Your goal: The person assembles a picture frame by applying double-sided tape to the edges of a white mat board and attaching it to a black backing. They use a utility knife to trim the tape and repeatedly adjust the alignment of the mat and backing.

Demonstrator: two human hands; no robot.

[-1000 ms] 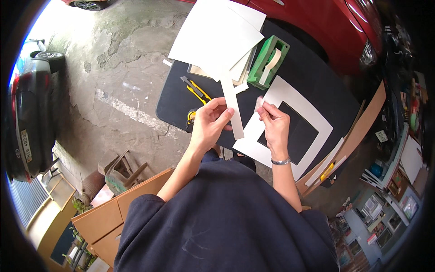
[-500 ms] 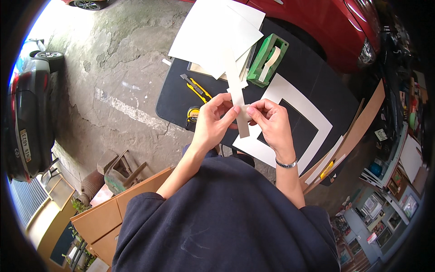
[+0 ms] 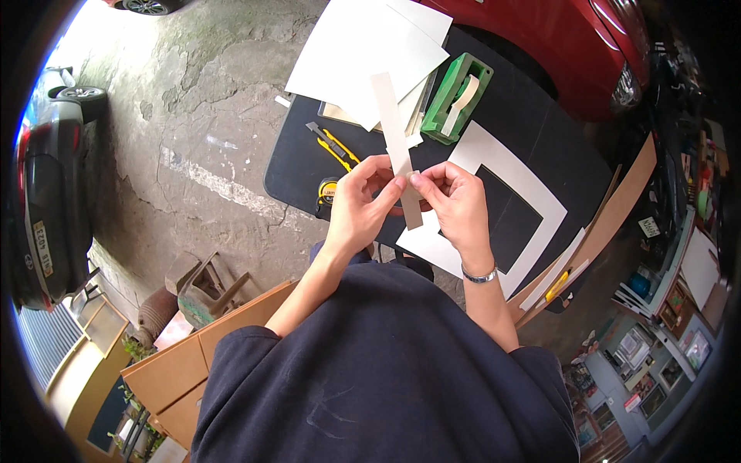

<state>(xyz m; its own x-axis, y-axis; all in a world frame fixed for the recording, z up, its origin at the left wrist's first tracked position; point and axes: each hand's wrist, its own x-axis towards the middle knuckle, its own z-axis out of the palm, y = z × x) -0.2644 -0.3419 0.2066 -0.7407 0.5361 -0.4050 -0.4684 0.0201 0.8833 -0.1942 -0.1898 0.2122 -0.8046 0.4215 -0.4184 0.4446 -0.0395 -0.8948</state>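
Note:
Between thumb and fingers, my left hand (image 3: pixel 360 202) grips a narrow off-white cardboard strip (image 3: pixel 392 116), held slanting above the table's near edge. At the strip's right edge, my right hand (image 3: pixel 460 210) is closed in a pinch on a small pale piece that looks like masking tape, mostly hidden by the fingertips. A white mat board frame (image 3: pixel 540 220) with a rectangular opening lies to the right, partly behind that hand. Beyond the hands stands a green tape dispenser (image 3: pixel 436 123) with a roll of masking tape (image 3: pixel 465 94). A yellow and black utility knife (image 3: pixel 333 147) and a tape measure (image 3: pixel 327 190) lie at left.
White boards (image 3: pixel 351 50) are stacked on the far left of the black table (image 3: pixel 297 158). Long brown and white strips (image 3: pixel 617 220) lie along its right edge, with a yellow cutter (image 3: pixel 557 285) on them. A red car (image 3: pixel 540 35) stands close behind.
My right hand has drawn slightly left and closer to the strip, its fingertips now over the pale piece. The strip has tilted a little; my left hand has barely moved.

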